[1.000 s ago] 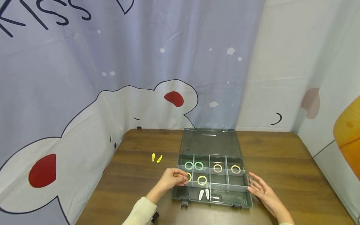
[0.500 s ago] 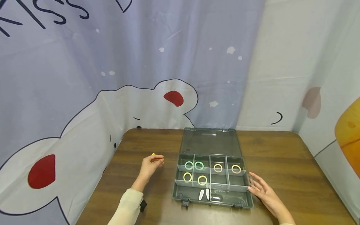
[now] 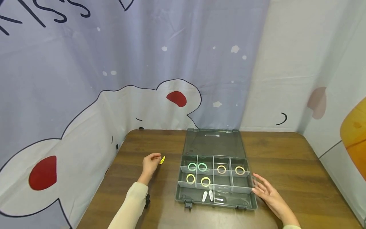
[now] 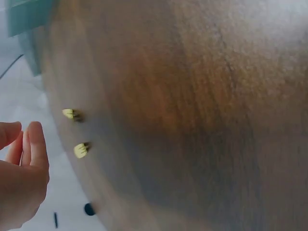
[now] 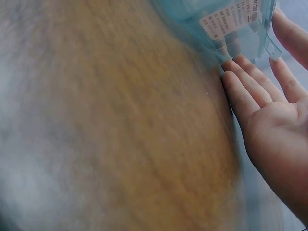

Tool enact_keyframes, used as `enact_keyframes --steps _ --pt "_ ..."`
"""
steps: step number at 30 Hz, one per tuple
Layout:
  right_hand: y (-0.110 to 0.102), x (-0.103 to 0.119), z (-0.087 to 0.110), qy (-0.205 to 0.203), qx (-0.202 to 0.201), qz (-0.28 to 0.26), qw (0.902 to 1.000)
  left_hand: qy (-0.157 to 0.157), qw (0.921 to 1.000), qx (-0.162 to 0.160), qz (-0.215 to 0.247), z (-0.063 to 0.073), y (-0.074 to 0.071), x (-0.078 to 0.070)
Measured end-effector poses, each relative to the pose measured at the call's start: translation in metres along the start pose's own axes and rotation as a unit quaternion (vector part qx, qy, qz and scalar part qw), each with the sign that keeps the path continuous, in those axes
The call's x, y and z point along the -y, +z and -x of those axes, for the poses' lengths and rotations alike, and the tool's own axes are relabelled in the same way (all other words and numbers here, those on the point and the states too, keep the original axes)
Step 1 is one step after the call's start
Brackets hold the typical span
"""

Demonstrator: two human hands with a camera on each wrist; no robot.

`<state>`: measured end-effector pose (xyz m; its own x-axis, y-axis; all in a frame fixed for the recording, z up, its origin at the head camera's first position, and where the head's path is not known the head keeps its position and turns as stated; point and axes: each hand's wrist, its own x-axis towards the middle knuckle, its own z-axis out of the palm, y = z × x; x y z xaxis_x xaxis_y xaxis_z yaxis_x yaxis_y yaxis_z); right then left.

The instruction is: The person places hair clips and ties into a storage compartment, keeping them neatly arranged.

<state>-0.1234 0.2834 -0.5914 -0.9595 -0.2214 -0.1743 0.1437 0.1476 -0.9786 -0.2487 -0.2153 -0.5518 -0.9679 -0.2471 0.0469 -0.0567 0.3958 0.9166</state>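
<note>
My left hand (image 3: 151, 165) hovers at the two yellow hair clips at the table's left; one clip (image 3: 162, 160) shows beside its fingertips in the head view, the other hidden behind the hand. In the left wrist view both clips (image 4: 81, 150) lie on the wood, apart from the thumb and fingers of that hand (image 4: 21, 183). A grey see-through divided box (image 3: 237, 199) stands with its lid (image 3: 213, 144) laid back. My right hand (image 3: 270, 197) rests against its right side, fingers fairly straight, fingertips (image 5: 231, 79) at the wall in the right wrist view.
Green rings (image 3: 198, 167) sit in the back left compartments, yellow rings (image 3: 187, 178) in the middle row, and pale rings (image 3: 235, 170) further right. Two white hair clips (image 3: 211, 195) lie in the front left compartment. A printed curtain (image 3: 137, 63) hangs behind the wooden table (image 3: 274, 152).
My left hand has moved left and away from the box to the yellow clips, leaving the yellow ring in its compartment. The right hand stays at the box's side.
</note>
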Motion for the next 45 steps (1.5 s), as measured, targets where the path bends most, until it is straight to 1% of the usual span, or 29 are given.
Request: enact_keyframes --steps 4,6,8,11,15,18,21,24,26,29,33,41,43,45 --pt "0.001 0.0 0.001 -0.001 0.007 -0.009 0.9999 0.027 0.9968 -0.019 -0.073 -0.008 0.005 0.011" --pt "0.002 -0.001 0.001 -0.002 0.009 -0.014 0.9999 0.031 0.9947 -0.021 -0.096 -0.01 0.006 0.017" --pt "0.003 -0.001 0.002 -0.002 0.011 -0.015 0.9998 0.029 0.9934 -0.016 -0.109 -0.009 0.007 0.021" --pt "0.004 0.0 0.004 -0.003 0.009 -0.019 0.9998 0.028 0.9929 -0.011 -0.116 -0.009 0.008 0.026" --pt "0.004 0.001 0.005 -0.005 0.007 -0.014 0.9999 0.034 0.992 -0.01 -0.121 -0.01 0.009 0.026" --pt "0.004 0.001 0.003 0.0 0.003 -0.007 1.0 0.029 0.9917 -0.006 -0.125 -0.011 0.008 0.024" --pt "0.003 0.0 0.002 -0.001 0.002 -0.009 1.0 0.018 0.9917 -0.002 -0.127 -0.012 0.009 0.024" --pt "0.003 0.0 0.001 -0.012 0.01 -0.019 0.9997 0.014 0.991 0.007 -0.133 -0.013 0.011 0.025" --pt "0.003 -0.001 0.001 -0.018 0.011 -0.028 0.9994 0.017 0.9901 0.014 -0.139 -0.014 0.012 0.024" --pt "0.002 -0.001 0.001 -0.024 0.01 -0.037 0.999 0.021 0.9881 0.034 -0.148 -0.014 0.013 0.022" --pt "0.002 0.0 0.002 -0.024 0.011 -0.038 0.9989 0.015 0.9864 0.056 -0.154 -0.014 0.014 0.017" --pt "0.002 0.0 0.001 -0.027 0.01 -0.042 0.9987 -0.011 0.9859 0.071 -0.151 -0.017 0.016 0.015" --pt "0.002 0.001 0.001 -0.026 0.008 -0.042 0.9988 -0.013 0.9864 0.075 -0.146 -0.019 0.016 0.017" --pt "0.002 0.001 0.001 -0.023 0.009 -0.039 0.9989 -0.008 0.9871 0.073 -0.142 -0.02 0.016 0.019"
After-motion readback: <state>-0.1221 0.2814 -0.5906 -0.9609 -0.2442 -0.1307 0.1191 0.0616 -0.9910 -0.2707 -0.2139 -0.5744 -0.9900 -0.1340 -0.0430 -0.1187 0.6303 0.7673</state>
